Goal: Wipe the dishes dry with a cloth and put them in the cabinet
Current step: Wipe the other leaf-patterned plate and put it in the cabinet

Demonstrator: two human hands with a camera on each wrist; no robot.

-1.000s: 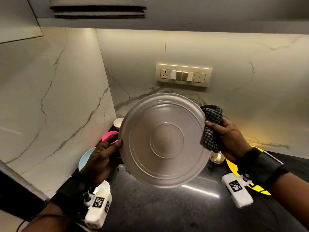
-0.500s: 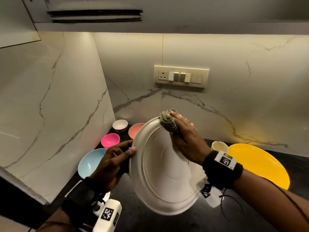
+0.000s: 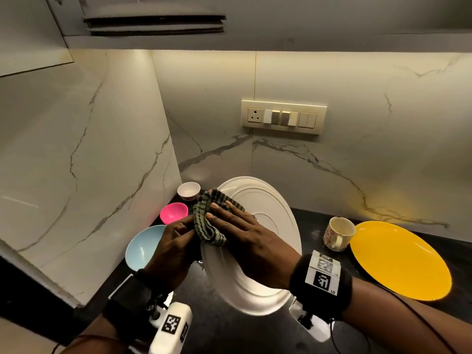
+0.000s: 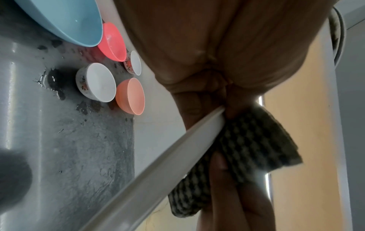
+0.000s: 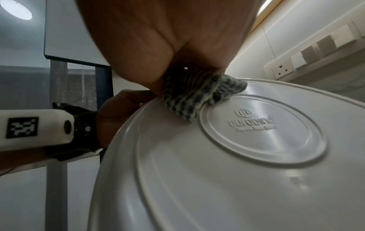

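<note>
White plate [image 3: 271, 213] — checked cloth [image 3: 204, 224] under right hand [image 3: 251, 247]

Left hand [image 3: 173, 251] curled on plate [image 3: 270, 208]; right hand [image 3: 250, 246] flat, fingers [image 3: 228, 216] straight.

White veined marble walls [image 3: 102, 149], cream switch panel [image 3: 283, 116], glossy black countertop [image 3: 229, 333], warm light [image 3: 281, 56] along wall top
</note>
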